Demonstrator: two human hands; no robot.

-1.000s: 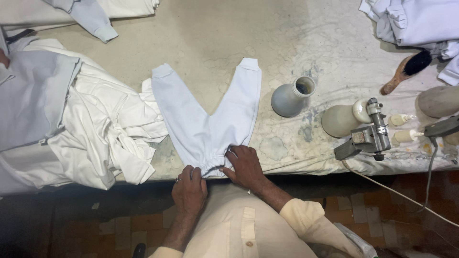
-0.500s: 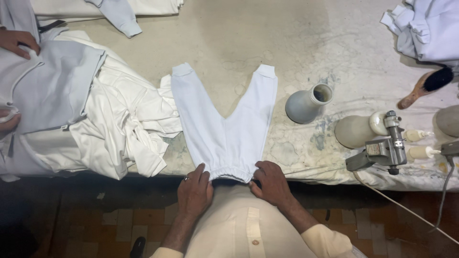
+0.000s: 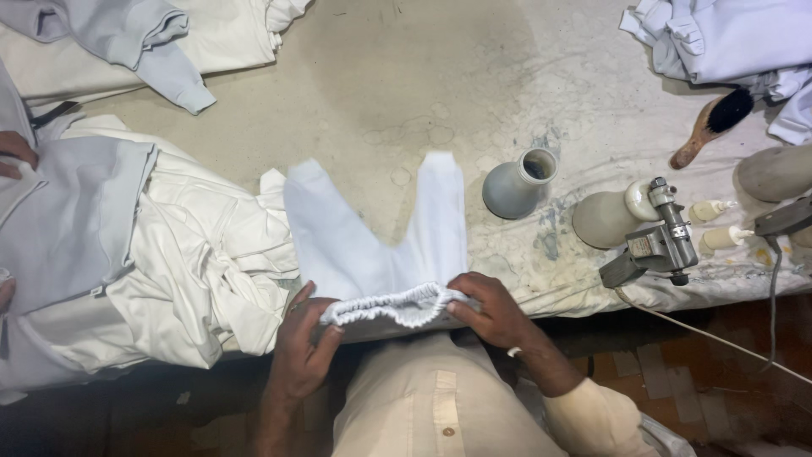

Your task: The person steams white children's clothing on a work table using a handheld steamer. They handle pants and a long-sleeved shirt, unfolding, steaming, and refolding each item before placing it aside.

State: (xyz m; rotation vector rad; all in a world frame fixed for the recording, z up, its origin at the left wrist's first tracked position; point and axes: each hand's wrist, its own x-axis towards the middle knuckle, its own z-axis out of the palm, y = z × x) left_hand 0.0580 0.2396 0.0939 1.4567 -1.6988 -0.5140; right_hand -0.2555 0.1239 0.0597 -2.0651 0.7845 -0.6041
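Observation:
A small pair of white trousers [image 3: 372,237] lies on the padded table [image 3: 406,93], legs spread away from me in a V. Its elastic waistband [image 3: 393,305] is lifted off the table edge and stretched between my hands. My left hand [image 3: 302,343] pinches the waistband's left end. At the waistband's right end my right hand [image 3: 495,311], with a ring on one finger, grips the fabric.
A heap of white and grey garments [image 3: 127,254] lies to the left, with another person's hand [image 3: 17,152] on it. More clothes [image 3: 719,42] sit at the far right. A grey jug [image 3: 516,182], a brush [image 3: 710,127], small bottles [image 3: 719,224] and a spray gun [image 3: 655,245] stand to the right.
My hands were pressing the waistband flat at the table edge; now both have gripped it, lifted it and pulled it wide. The view has shifted slightly.

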